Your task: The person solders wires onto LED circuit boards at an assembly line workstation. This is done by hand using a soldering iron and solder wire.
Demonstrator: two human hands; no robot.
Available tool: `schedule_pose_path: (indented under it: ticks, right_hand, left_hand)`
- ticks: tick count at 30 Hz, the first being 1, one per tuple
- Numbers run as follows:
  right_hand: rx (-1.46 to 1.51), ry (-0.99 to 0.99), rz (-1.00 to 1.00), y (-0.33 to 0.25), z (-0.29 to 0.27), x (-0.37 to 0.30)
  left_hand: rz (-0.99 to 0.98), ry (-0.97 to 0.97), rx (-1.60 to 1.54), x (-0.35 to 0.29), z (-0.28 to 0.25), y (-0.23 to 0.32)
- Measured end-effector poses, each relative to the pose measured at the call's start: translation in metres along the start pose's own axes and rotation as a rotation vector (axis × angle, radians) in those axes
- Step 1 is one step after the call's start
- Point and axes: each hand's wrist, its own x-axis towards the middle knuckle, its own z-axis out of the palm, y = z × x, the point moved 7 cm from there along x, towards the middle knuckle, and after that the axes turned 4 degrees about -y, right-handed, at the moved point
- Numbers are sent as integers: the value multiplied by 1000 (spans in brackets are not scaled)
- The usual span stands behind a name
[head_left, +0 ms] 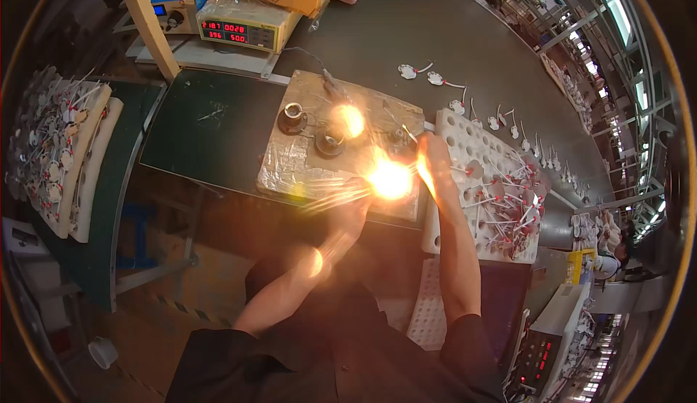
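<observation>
A glaring light (390,179) shines at the near edge of a board wrapped in clear film (279,174). My left hand (350,213) reaches up to this light from below; glare hides its fingers. To the right of the light, my right hand (434,150) is closed around a thin, pointed tool (409,133), whose exact kind I cannot make out. The tool points toward a dark round lamp holder (397,137), partly lost in the glare. Two more lamp holders stand left of it, one empty (292,116) and one (330,141) beside a second bright light (350,121).
A white foam tray (451,131) with holes bears many small round discs with wires, right of my right arm. Similar wired discs (435,78) lie in a curved row on the dark bench. A meter with red digits (239,33) stands behind; stacked trays (94,163) sit far left.
</observation>
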Motion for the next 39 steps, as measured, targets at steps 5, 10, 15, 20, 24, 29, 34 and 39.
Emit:
schedule_pose_path:
  ticks: [5, 10, 15, 20, 24, 29, 34, 39]
  right_hand:
    - [-173, -2, -59, -10, 6, 6]
    - [-132, 97, 2, 3, 8, 1]
    - [-110, 75, -6, -14, -6, -2]
    - [-82, 49, 22, -11, -1, 3]
    - [-72, 74, 24, -10, -1, 3]
    - [-63, 109, 33, -8, -1, 3]
    - [-53, 105, 45, -16, -9, -1]
    - [-39, 65, 78, -8, -4, 2]
  left_hand:
    - [88, 99, 814, 13, -16, -17]
    - [144, -41, 740, 9, 38, 56]
    - [13, 50, 591, 7, 41, 66]
    - [64, 2, 419, 13, 35, 54]
    - [26, 7, 397, 14, 33, 50]
    - [44, -15, 389, 15, 32, 48]
    - [21, 13, 388, 15, 32, 47]
    - [-22, 8, 364, 14, 33, 46]
